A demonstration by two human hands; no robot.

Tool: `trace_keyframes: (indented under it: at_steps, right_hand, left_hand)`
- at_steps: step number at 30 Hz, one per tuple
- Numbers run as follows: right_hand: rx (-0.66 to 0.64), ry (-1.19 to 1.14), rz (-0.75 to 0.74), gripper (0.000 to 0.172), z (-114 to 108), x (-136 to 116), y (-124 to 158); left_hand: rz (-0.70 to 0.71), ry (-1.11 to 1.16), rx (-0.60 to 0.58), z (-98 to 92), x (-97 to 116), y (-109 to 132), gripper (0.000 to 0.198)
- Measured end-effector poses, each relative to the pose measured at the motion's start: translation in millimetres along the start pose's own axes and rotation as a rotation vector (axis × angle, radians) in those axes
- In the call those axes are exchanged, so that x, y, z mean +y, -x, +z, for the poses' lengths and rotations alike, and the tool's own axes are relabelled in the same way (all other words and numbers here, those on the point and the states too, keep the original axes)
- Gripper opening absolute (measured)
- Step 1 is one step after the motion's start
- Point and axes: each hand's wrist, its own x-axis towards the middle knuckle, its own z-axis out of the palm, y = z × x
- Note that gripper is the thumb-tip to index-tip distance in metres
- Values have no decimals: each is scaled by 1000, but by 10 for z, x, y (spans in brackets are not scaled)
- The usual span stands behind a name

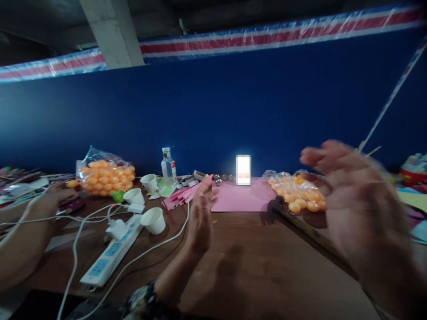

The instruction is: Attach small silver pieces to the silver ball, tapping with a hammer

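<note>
My left hand [201,215] is raised over the table at the left edge of a pink sheet [242,198], fingers extended upward and nothing in it. On the right, close to the camera and blurred, my right hand [356,200] is lifted with its fingers apart and holds nothing visible. Beneath and beside it a hammer [300,229] with a dark head and wooden handle lies slanting across the table, partly hidden by my right forearm. A bright, pixelated upright rectangle [243,170] stands at the back of the pink sheet, near several shiny metal balls [218,179].
Bags of orange balls [106,178] stand left and right. A power strip [113,253] with white cables, paper cups [153,221], a bottle [168,164] and pink strips [182,195] occupy the left. Another person's hand [60,195] is at far left. A blue partition [233,106] rises behind.
</note>
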Motion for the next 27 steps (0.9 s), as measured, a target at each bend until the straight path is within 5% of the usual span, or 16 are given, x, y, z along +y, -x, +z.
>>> trace_keyframes:
  at_steps: [2,5,8,10,15,21,27]
  right_hand:
    - [-104,-40,139,39,235,208,17]
    - [-286,39,252,33,488,659,251]
    - [-458,141,268,21,611,987,495]
    - [-459,285,253,24,596,1089,590]
    - [-363,673,188,28,132,1320,730]
    - [-373,1070,148,35,-582,1912,1123]
    - [-501,1065,126,33,-710,2104,1292]
  left_hand:
    - [-188,90,-95,40,-256,12,54]
    - [-316,95,-62,57,-655,-13,59]
    - [-229,-108,-104,67,-875,-63,48]
    - [-176,-186,-147,84,-914,-87,45]
    - [-82,-303,-230,29,-971,-41,40]
    - [46,-552,-233,-174,-1173,128,35]
    - [65,-605,-270,-176,-1143,154,32]
